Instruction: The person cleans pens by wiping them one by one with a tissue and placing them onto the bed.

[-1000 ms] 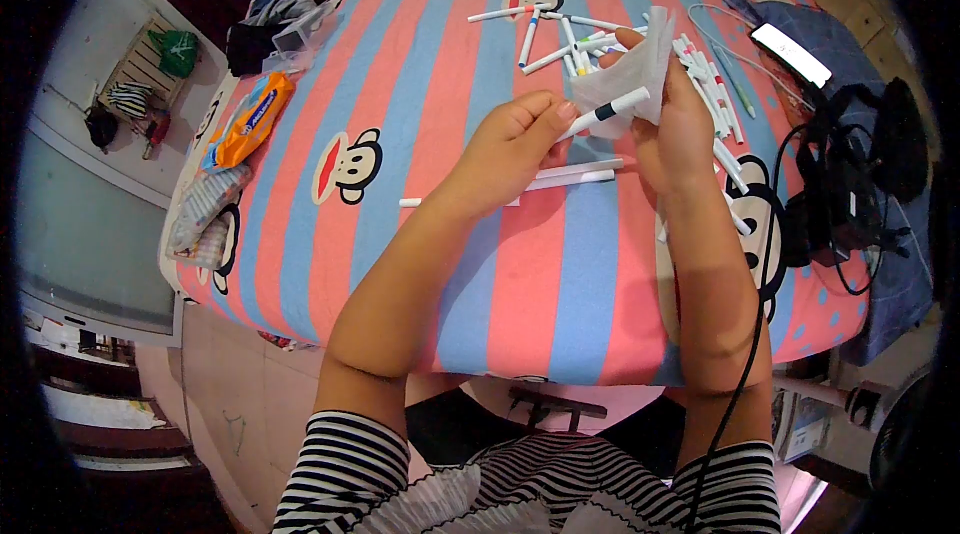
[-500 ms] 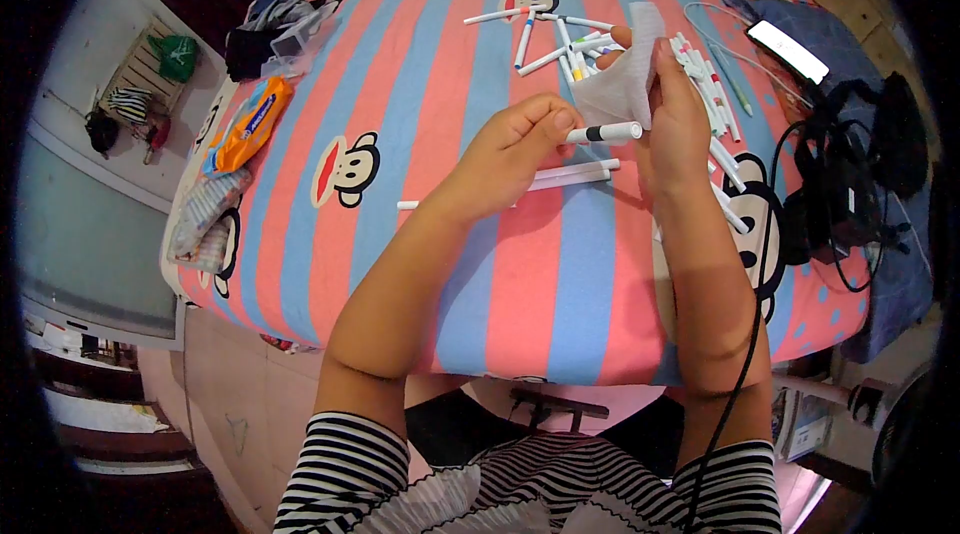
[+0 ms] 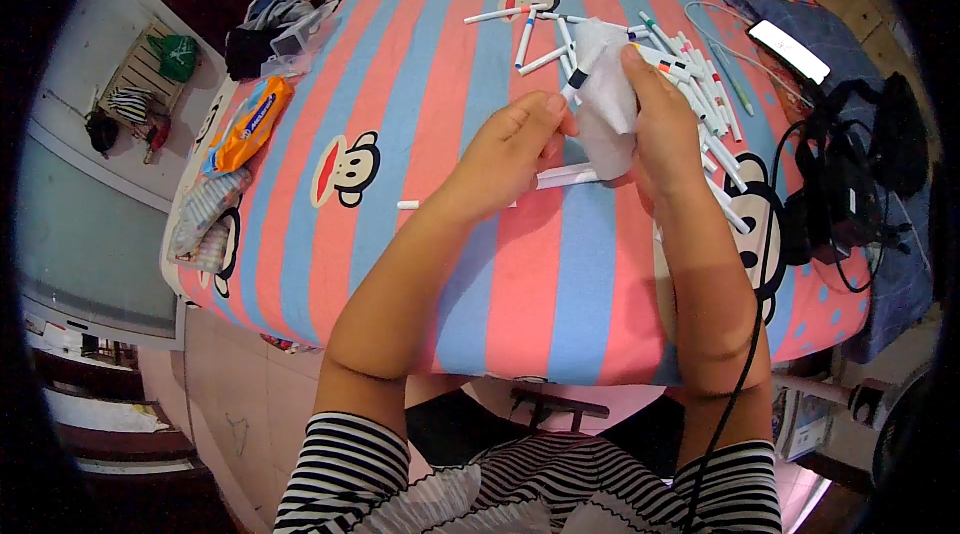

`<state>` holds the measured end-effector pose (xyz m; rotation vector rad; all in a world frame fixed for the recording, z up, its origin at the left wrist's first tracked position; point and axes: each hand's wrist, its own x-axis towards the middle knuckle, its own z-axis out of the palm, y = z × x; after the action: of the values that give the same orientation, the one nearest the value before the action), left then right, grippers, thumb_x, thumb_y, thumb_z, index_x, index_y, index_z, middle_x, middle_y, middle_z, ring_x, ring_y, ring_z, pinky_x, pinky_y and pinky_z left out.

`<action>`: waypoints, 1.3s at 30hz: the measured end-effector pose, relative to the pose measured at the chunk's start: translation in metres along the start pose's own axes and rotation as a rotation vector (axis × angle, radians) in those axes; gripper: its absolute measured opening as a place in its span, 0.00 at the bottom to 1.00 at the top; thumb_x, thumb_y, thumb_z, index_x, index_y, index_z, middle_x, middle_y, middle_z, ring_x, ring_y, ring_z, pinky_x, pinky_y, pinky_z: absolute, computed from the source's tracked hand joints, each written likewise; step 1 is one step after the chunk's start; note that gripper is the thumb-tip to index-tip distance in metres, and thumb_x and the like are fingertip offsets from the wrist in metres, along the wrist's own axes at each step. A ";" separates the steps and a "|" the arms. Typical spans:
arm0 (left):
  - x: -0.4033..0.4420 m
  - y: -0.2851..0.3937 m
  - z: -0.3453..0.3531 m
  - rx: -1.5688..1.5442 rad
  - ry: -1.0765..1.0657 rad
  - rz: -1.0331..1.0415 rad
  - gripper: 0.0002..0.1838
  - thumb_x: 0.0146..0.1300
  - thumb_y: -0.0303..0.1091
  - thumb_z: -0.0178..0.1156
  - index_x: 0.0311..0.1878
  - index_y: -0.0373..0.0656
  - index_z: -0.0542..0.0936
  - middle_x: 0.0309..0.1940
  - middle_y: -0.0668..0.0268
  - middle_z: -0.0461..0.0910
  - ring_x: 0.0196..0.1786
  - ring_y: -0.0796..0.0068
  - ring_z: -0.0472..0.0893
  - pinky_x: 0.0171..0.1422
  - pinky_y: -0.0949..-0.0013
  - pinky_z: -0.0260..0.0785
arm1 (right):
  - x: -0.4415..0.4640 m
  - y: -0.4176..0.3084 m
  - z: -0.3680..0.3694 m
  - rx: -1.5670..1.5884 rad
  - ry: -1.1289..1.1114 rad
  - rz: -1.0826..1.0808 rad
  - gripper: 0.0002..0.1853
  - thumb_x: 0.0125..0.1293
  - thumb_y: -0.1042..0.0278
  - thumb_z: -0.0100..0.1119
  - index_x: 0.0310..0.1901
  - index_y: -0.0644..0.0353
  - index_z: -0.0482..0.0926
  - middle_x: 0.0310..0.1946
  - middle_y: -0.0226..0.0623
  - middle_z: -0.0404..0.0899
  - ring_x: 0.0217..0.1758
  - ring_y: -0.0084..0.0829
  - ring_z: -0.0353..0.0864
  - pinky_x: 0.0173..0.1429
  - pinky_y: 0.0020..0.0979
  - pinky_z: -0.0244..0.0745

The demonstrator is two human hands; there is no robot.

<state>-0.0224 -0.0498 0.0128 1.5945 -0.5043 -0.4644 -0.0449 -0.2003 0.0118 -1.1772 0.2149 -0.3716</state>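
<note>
Pinched in the fingers of my left hand (image 3: pixel 515 149) is a white marker (image 3: pixel 572 86) with a dark band, tilted up and to the right. My right hand (image 3: pixel 662 124) grips a white wipe (image 3: pixel 605 99), which hangs down between the two hands and touches or covers the marker's upper end. Beyond and to the right of the hands, several white markers with coloured bands (image 3: pixel 705 94) lie loose on the striped bedspread (image 3: pixel 400 54). More white markers (image 3: pixel 565 177) lie under the hands, partly hidden by my left hand and the wipe.
An orange packet (image 3: pixel 248 129) and a clear plastic bag (image 3: pixel 210 214) lie at the bed's left edge, near a clear box (image 3: pixel 295 39) and dark clothes. On the right are a lit phone (image 3: pixel 788 52), a cable and a black bag (image 3: pixel 850 174). A black cord crosses my right arm.
The wipe has moved left and now hangs over the marker's end. The marker, lying nearly level half a second ago, now points up and right.
</note>
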 end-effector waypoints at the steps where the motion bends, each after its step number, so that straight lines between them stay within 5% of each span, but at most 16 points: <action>1: 0.001 -0.002 0.001 0.022 0.000 0.015 0.19 0.69 0.48 0.41 0.33 0.43 0.73 0.18 0.75 0.62 0.17 0.88 0.58 0.17 0.80 0.50 | 0.001 0.003 -0.001 -0.007 -0.024 0.002 0.21 0.64 0.51 0.50 0.43 0.64 0.78 0.33 0.34 0.78 0.33 0.21 0.75 0.38 0.23 0.68; 8: 0.004 -0.008 -0.004 -0.043 -0.041 -0.013 0.16 0.68 0.45 0.44 0.39 0.43 0.74 0.19 0.77 0.62 0.17 0.88 0.58 0.18 0.82 0.50 | 0.003 0.007 -0.006 -0.010 -0.144 -0.030 0.20 0.65 0.53 0.49 0.44 0.64 0.77 0.34 0.36 0.78 0.33 0.22 0.75 0.37 0.24 0.69; 11: 0.004 -0.007 -0.006 -0.022 -0.036 0.015 0.15 0.67 0.43 0.45 0.39 0.42 0.74 0.20 0.76 0.63 0.18 0.88 0.60 0.17 0.82 0.51 | 0.004 0.004 -0.002 0.214 -0.102 0.081 0.18 0.64 0.59 0.49 0.47 0.65 0.75 0.37 0.37 0.77 0.36 0.24 0.75 0.39 0.23 0.69; 14: 0.006 -0.008 -0.007 0.010 0.010 0.023 0.13 0.67 0.40 0.46 0.38 0.42 0.74 0.21 0.75 0.65 0.18 0.88 0.62 0.18 0.81 0.54 | 0.001 -0.003 -0.007 0.471 -0.357 0.141 0.17 0.61 0.67 0.50 0.49 0.66 0.73 0.39 0.36 0.76 0.39 0.24 0.75 0.42 0.23 0.68; 20: 0.009 -0.013 -0.009 -0.051 0.067 0.028 0.10 0.65 0.37 0.49 0.38 0.42 0.75 0.21 0.74 0.66 0.19 0.86 0.66 0.20 0.80 0.62 | 0.006 0.003 -0.013 0.182 -0.538 0.099 0.15 0.57 0.72 0.52 0.47 0.61 0.75 0.38 0.28 0.76 0.36 0.18 0.71 0.39 0.21 0.64; 26: 0.007 -0.010 -0.013 0.126 0.047 -0.032 0.11 0.65 0.36 0.49 0.39 0.40 0.77 0.25 0.73 0.74 0.22 0.86 0.70 0.22 0.79 0.65 | 0.001 0.005 -0.009 -0.033 -0.376 0.055 0.12 0.58 0.64 0.58 0.43 0.57 0.78 0.31 0.21 0.76 0.30 0.13 0.65 0.34 0.17 0.58; 29: 0.006 -0.013 -0.006 -0.100 0.056 0.155 0.10 0.63 0.31 0.51 0.45 0.40 0.77 0.27 0.72 0.75 0.22 0.87 0.71 0.21 0.81 0.61 | 0.002 0.005 -0.008 -0.043 -0.365 0.026 0.11 0.58 0.61 0.59 0.40 0.56 0.79 0.28 0.20 0.75 0.27 0.12 0.63 0.32 0.17 0.56; 32: -0.001 0.001 -0.008 -0.088 0.050 0.042 0.10 0.62 0.29 0.52 0.46 0.40 0.77 0.30 0.71 0.76 0.25 0.87 0.72 0.23 0.82 0.61 | 0.001 0.002 -0.007 -0.040 -0.314 0.006 0.10 0.58 0.61 0.59 0.38 0.56 0.79 0.25 0.20 0.73 0.27 0.12 0.63 0.31 0.17 0.55; 39: 0.012 -0.006 -0.021 0.094 0.146 0.044 0.14 0.63 0.36 0.52 0.50 0.41 0.74 0.31 0.70 0.75 0.30 0.84 0.75 0.29 0.80 0.66 | 0.009 0.000 -0.012 0.138 -0.114 0.001 0.10 0.59 0.63 0.58 0.39 0.57 0.77 0.25 0.22 0.71 0.25 0.13 0.65 0.29 0.16 0.57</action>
<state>-0.0003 -0.0391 0.0082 1.6902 -0.4554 -0.2921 -0.0410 -0.2146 0.0077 -1.0583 0.0890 -0.3129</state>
